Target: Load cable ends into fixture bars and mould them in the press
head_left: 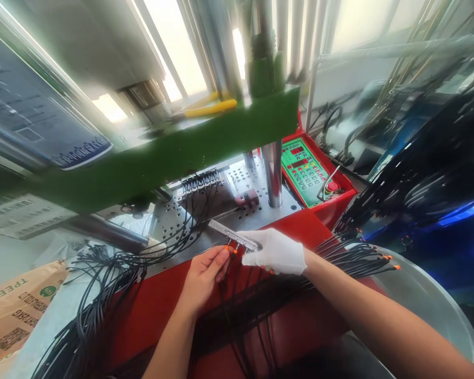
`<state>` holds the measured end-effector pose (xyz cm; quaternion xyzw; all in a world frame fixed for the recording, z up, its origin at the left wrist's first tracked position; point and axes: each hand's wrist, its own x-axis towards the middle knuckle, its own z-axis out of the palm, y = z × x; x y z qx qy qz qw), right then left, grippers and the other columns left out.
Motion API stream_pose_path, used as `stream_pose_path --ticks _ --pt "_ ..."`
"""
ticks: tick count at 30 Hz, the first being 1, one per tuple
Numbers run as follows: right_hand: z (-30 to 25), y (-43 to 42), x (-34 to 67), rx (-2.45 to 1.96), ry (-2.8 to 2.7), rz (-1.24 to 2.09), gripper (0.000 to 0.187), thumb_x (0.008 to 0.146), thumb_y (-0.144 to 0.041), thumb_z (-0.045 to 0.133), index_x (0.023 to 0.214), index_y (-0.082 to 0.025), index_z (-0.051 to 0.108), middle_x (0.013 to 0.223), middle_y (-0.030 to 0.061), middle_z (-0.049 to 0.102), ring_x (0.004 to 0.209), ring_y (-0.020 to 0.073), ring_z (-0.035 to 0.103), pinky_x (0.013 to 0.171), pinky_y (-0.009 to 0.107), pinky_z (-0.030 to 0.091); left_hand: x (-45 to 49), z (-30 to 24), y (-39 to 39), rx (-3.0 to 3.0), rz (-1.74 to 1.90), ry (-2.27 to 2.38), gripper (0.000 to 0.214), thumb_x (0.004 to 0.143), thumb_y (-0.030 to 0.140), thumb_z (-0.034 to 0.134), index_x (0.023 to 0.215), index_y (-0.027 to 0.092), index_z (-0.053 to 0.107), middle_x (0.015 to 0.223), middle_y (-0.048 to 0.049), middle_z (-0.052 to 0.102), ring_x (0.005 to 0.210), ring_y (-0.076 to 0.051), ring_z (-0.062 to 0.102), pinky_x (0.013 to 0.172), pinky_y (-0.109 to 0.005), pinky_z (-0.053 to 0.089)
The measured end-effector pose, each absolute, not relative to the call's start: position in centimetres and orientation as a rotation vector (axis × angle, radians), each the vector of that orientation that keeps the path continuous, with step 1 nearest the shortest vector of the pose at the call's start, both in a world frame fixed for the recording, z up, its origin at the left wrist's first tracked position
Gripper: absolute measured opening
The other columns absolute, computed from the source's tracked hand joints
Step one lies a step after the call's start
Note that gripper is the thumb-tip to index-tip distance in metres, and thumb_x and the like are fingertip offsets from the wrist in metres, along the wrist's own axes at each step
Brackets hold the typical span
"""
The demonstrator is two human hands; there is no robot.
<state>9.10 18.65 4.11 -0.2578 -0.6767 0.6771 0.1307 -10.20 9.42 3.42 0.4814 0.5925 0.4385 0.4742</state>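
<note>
My right hand [275,251], in a white glove, is closed around the near end of a narrow metal bar [232,235] that points up and left over the red machine front [161,295]. My bare left hand [206,275] pinches the orange-tipped end of a black cable [229,251] just under that bar. Several black cables [253,310] hang down from the bar between my forearms. Further back, a row of black cable ends [200,180] lies on the perforated metal plate [169,221].
A green press beam [174,152] crosses overhead, with a steel column [274,173] beside a green control panel [306,171] in a red housing. Loose black cables [90,295] pile at left near a brown paper sack [11,310]. More orange-tipped cables [363,252] lie over a round metal basin [430,310] at right.
</note>
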Motion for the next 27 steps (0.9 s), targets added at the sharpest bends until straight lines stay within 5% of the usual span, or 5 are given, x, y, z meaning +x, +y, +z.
stream_pose_path --ticks 6,16,20,23,27 --pt "4.1 18.4 9.0 -0.929 -2.123 1.601 0.054 0.076 -0.027 0.06 0.13 -0.025 0.055 0.081 -0.0029 0.061 0.069 0.0115 0.054 0.067 0.021 0.044 -10.2 3.0 9.7 1.163 0.978 1.532 0.03 0.089 0.041 0.052 0.073 0.015 0.057 0.056 0.0052 0.035 0.049 -0.008 0.027 0.046 -0.021 0.022" --pt "3.3 18.3 8.6 -0.801 -2.215 1.607 0.044 0.078 -0.022 0.054 0.121 -0.025 0.058 0.073 -0.0054 0.058 0.061 0.0091 0.051 0.06 0.019 0.041 -9.1 3.2 9.8 1.389 0.843 1.832 0.038 0.089 0.046 0.048 0.064 0.017 0.054 0.053 0.0039 0.044 0.049 -0.012 0.04 0.05 -0.023 0.03" --pt "2.9 18.0 8.2 -1.142 -2.381 1.506 0.032 0.079 -0.024 0.047 0.105 -0.021 0.064 0.064 -0.0032 0.057 0.052 0.0106 0.052 0.052 0.021 0.038 -10.1 4.5 9.5 1.632 1.059 2.112 0.027 0.091 0.041 0.048 0.089 0.019 0.064 0.078 -0.002 0.063 0.07 -0.017 0.056 0.068 -0.025 0.041" --pt "2.4 17.2 7.4 -1.448 -2.508 1.104 0.02 0.073 -0.024 0.05 0.079 -0.016 0.067 0.071 0.0066 0.065 0.067 0.0188 0.059 0.062 0.027 0.041 -11.4 6.2 9.4 1.805 1.209 2.357 0.026 0.092 0.037 0.046 0.103 0.019 0.06 0.096 -0.0056 0.063 0.085 -0.018 0.058 0.077 -0.026 0.043" --pt "2.6 14.8 6.6 -1.639 -2.541 0.759 0.026 0.072 -0.032 0.051 0.077 -0.014 0.069 0.079 0.0152 0.068 0.078 0.0297 0.063 0.068 0.036 0.042 -14.3 6.4 9.9 1.981 0.977 2.559 0.048 0.089 0.045 0.048 0.126 0.015 0.047 0.121 -0.0129 0.054 0.115 -0.027 0.048 0.096 -0.036 0.038"
